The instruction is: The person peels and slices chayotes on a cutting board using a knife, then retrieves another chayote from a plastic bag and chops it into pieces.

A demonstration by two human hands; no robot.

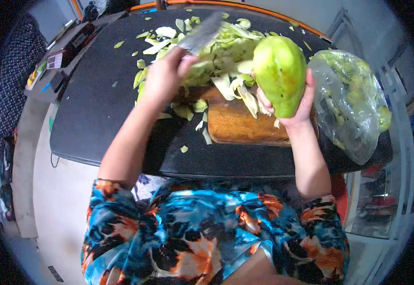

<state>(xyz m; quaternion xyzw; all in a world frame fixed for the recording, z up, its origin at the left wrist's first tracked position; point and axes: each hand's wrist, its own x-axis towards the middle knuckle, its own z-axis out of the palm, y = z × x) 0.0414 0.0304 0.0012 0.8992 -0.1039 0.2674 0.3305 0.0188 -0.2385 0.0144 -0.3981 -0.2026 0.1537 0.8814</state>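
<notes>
My left hand [164, 76] is closed around the handle of a knife [202, 35], its broad blade slanting up and away over the pile and smeared by motion. In my right hand [301, 107] a large green papaya [279, 71] is held from below, its wide end up, with a yellowish patch on its side. Beneath and between the hands lies a heap of pale green shreds and peelings [216, 66]. It covers the far part of a wooden cutting board [247, 126], whose near edge shows below the papaya.
To the right, a clear plastic bag [349, 104] with green pieces inside sits near the edge of the black table [93, 109]. Loose scraps are scattered around the heap. A side shelf [62, 61] with small items stands at the left.
</notes>
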